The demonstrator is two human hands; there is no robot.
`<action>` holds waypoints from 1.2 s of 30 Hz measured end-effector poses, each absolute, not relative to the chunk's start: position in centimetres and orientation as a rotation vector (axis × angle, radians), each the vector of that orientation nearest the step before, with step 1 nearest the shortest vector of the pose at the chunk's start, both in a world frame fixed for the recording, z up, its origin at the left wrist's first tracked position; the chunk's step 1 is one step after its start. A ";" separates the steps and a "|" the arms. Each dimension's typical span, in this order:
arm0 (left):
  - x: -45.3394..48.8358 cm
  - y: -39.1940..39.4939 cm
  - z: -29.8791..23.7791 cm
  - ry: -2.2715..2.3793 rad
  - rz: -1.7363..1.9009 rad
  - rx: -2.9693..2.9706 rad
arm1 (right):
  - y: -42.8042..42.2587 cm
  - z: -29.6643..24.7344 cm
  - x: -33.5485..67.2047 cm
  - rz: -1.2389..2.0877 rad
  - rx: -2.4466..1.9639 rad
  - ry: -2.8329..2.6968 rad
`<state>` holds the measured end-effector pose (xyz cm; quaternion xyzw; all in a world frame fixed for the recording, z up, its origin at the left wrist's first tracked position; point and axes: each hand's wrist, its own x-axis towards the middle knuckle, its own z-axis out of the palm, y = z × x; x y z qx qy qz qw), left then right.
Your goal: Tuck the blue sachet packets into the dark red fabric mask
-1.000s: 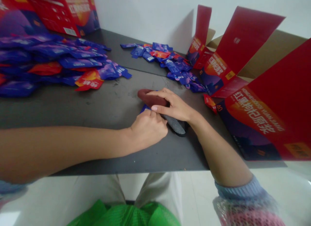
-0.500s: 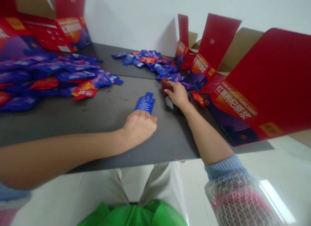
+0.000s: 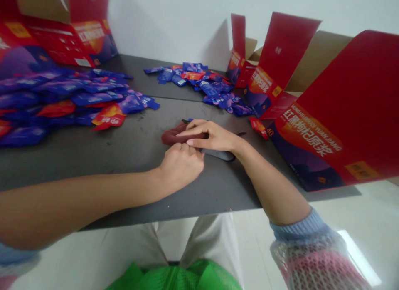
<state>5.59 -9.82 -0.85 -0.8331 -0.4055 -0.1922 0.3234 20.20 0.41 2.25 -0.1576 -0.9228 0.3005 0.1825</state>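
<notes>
My right hand (image 3: 208, 134) presses a brown folded cloth (image 3: 170, 136) with a grey, dark-edged part (image 3: 220, 154) onto the table, its fingers bent over the fabric. Close against it, my left hand (image 3: 182, 163) is closed, knuckles up, on the lower end of a blue sachet that lies flat. The cloth and my right hand cover nearly all of that sachet; only a sliver of blue shows behind my fingers.
A large pile of blue and red sachets (image 3: 62, 94) lies at left, and a smaller pile (image 3: 212, 88) toward the wall. Open red cartons stand at right (image 3: 330, 127) and at back left (image 3: 90, 38). A red sachet (image 3: 258, 127) lies beside the right cartons.
My right hand has brought the brown and grey cloth leftward, from beside the small pile onto the blue sachet. My left hand has stayed in place.
</notes>
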 end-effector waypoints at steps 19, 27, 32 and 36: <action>5.2 -9.6 -0.4 -1.098 -0.522 -2.248 | 3.8 0.0 22.1 0.037 -1.495 -2.254; 5.4 -9.5 -0.2 -1.274 -0.425 -2.347 | 0.0 3.3 21.2 0.007 -1.089 -2.499; 5.6 -9.3 -0.1 -1.363 -0.353 -2.433 | -0.6 3.1 21.2 0.227 -1.020 -2.688; 5.7 -9.3 0.1 -1.389 -0.301 -2.439 | 0.2 2.1 20.7 0.226 -1.196 -2.642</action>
